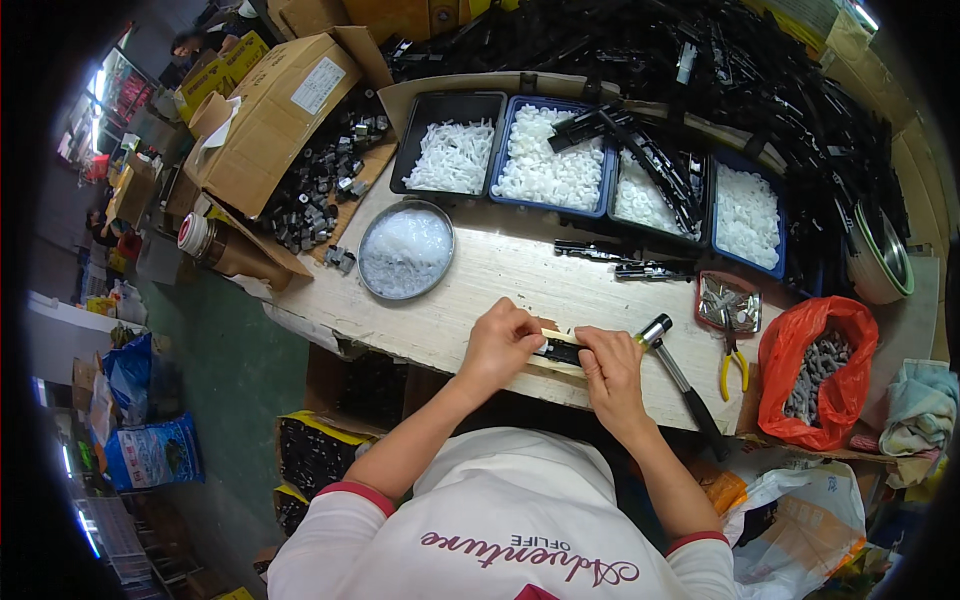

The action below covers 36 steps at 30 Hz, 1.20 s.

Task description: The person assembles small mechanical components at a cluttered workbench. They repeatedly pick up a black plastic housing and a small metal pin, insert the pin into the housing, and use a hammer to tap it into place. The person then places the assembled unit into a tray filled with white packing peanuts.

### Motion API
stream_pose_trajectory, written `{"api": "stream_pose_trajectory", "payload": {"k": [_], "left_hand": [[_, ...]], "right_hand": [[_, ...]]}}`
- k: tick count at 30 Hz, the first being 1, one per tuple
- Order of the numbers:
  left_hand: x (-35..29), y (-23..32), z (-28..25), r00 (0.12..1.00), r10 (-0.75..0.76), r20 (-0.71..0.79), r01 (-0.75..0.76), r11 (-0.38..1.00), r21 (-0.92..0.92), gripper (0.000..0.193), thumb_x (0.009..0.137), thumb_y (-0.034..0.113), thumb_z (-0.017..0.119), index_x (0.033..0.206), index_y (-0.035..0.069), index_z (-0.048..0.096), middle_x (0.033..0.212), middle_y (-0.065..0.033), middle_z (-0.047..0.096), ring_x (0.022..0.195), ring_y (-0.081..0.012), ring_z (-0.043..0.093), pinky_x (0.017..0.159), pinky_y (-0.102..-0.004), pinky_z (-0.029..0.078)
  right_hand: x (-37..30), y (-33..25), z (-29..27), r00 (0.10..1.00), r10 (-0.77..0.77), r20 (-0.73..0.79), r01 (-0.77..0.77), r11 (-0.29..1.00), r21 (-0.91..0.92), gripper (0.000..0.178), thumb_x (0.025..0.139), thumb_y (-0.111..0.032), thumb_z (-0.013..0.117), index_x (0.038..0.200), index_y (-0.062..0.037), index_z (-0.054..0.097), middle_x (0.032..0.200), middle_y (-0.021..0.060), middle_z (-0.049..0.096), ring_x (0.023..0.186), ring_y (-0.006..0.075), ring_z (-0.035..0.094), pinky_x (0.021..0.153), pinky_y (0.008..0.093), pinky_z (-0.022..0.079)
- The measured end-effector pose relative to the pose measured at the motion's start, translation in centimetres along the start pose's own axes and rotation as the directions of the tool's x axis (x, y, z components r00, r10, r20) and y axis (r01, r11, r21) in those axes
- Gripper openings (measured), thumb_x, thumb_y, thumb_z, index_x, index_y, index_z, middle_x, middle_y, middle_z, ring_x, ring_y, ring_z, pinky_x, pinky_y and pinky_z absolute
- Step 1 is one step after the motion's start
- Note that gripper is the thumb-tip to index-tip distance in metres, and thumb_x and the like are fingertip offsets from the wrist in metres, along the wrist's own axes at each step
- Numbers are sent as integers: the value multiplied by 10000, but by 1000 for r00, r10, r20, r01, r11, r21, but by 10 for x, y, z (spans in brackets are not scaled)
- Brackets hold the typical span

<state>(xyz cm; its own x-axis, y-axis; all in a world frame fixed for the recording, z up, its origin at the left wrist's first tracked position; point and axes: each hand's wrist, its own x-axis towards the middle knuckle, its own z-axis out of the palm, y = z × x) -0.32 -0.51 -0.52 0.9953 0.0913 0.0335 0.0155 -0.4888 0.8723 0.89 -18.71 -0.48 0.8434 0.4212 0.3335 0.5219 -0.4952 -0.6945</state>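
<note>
At the table's front edge lies a narrow black part (pixel 563 351) on a pale wooden block (pixel 553 367). My left hand (pixel 497 348) is closed in a pinch at the part's left end; what its fingertips hold is too small to make out. My right hand (pixel 613 377) grips the other end, thumb on the near side. Just right of it rests a hammer (pixel 678 375) with a black handle, its head near my knuckles. Beyond my hands, two more black parts (pixel 652 270) lie on the table (pixel 500 265).
Four bins of white plastic pieces (pixel 455 157) line the back, before a heap of black parts (pixel 780 120). A round metal dish (pixel 407 250) stands left. To the right are yellow-handled pliers (pixel 735 372), a small metal-filled tray (pixel 728 300) and a red bag (pixel 775 365) of grey pieces.
</note>
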Motion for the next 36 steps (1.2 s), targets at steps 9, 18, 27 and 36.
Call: {"api": "stream_pose_trajectory", "payload": {"k": [9,18,27,36], "left_hand": [[1,-4,3,996,-83,21,85,972,-219,110,683,-57,661,740,15,602,731,-2,460,613,-52,457,519,-189,369],[43,11,-11,994,22,102,-38,988,148,116,676,74,680,764,31,617,757,-96,527,630,-233,536,594,-336,442],[140,16,-31,939,322,-124,-224,843,489,177,704,125,670,841,25,621,747,-123,556,671,-269,571,629,-357,451],[189,32,-14,990,132,44,-131,769,626,287,735,216,657,933,11,623,853,-196,605,792,-355,593,703,-422,470]], "right_hand": [[1,2,-2,998,-10,-58,10,1000,-12,176,810,-100,549,966,-23,575,957,86,580,866,252,501,803,362,329],[-15,72,-95,902,130,-413,-376,708,-597,211,741,-44,588,951,-62,597,865,88,530,849,266,498,750,397,364],[-27,102,-114,865,221,-451,-465,693,-552,136,770,-52,578,904,-47,601,822,90,527,819,262,511,698,387,384],[33,101,-106,920,367,-137,-342,585,-736,101,709,-103,598,782,-43,633,838,113,604,842,284,538,757,411,341]]}}
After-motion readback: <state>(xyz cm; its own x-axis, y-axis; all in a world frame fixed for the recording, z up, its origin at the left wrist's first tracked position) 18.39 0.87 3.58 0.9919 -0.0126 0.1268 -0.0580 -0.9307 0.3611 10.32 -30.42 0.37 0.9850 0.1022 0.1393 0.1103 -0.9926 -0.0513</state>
